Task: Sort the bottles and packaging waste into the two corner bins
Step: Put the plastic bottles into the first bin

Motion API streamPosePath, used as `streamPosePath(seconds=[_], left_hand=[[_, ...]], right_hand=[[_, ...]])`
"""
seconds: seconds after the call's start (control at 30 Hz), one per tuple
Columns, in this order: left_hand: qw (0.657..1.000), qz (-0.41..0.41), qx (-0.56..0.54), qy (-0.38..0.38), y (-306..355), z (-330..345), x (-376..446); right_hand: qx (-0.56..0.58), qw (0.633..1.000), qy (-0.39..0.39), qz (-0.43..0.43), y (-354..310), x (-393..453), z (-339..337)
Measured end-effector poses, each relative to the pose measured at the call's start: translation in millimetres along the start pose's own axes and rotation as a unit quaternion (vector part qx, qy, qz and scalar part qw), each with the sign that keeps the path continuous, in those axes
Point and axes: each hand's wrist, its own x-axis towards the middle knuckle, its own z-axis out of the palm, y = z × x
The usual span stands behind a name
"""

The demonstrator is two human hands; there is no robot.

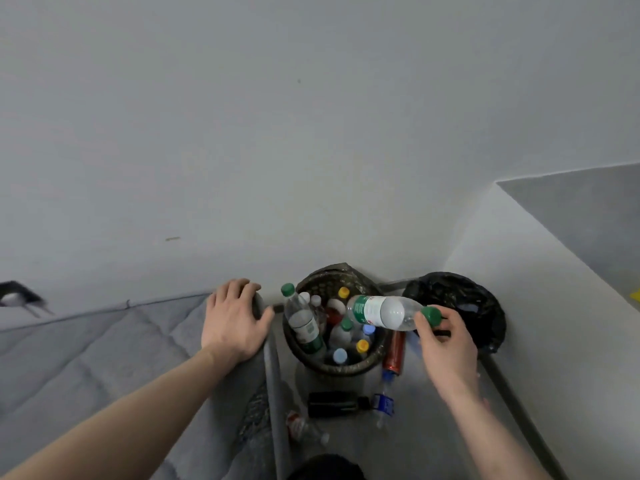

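My right hand [445, 336] pinches the green cap of a clear bottle with a green label [379, 311], held sideways over the round dark bin [360, 365]. That bin holds several plastic bottles with green, yellow, blue and white caps. A second bin lined with a black bag [460, 299] stands to its right in the corner. My left hand [233, 322] rests on the corner of the grey mattress [104, 355], fingers curled over its edge.
On the floor in front of the bins lie a red can [394, 351], a blue-labelled bottle [382, 405], a black bottle [334, 404] and a crushed clear bottle [304, 427]. White walls close the corner; a white ledge [554, 306] runs along the right.
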Motion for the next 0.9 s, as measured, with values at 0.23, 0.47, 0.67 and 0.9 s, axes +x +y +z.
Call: streamPosePath(seconds=[0.23, 0.47, 0.67, 0.9], left_hand=[[0.999, 0.0, -0.029, 0.043, -5, 10, 1], [0.999, 0.0, -0.032, 0.036, -7, 17, 4], [0.999, -0.002, -0.035, 0.033, -7, 19, 5], [0.999, -0.005, -0.039, 0.032, -6, 19, 6]], right_hand=[[-0.143, 0.985, -0.07, -0.067, -21, 42, 37], [-0.28, 0.942, -0.156, -0.097, -44, 95, 95], [-0.384, 0.894, -0.212, -0.095, -24, 106, 129], [-0.416, 0.885, -0.192, -0.08, -6, 106, 143]])
